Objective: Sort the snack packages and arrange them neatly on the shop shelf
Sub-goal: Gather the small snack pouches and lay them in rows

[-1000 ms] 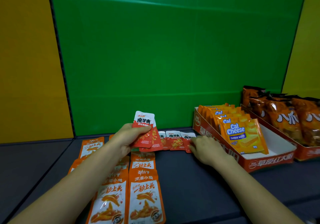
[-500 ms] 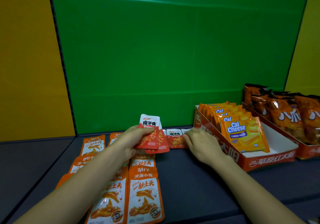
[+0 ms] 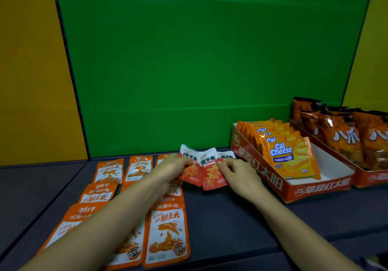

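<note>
Left hand [image 3: 172,169] and right hand [image 3: 237,173] both pinching fanned red konjac sachets [image 3: 212,174]. Light, floppy, slick foil; likely best gripped at sealed edges, squared into stack.

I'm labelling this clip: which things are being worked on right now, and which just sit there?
In hand:
- red konjac sachets, held between left hand and right hand

Sitting by:
- orange fish-snack packs, flat on the shelf
- Cal Cheese wafers in their red tray
- dark orange bags, far right

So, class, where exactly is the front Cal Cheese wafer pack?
Head view, right side: the front Cal Cheese pack leans upright in the red display box, right of the right hand.
</note>
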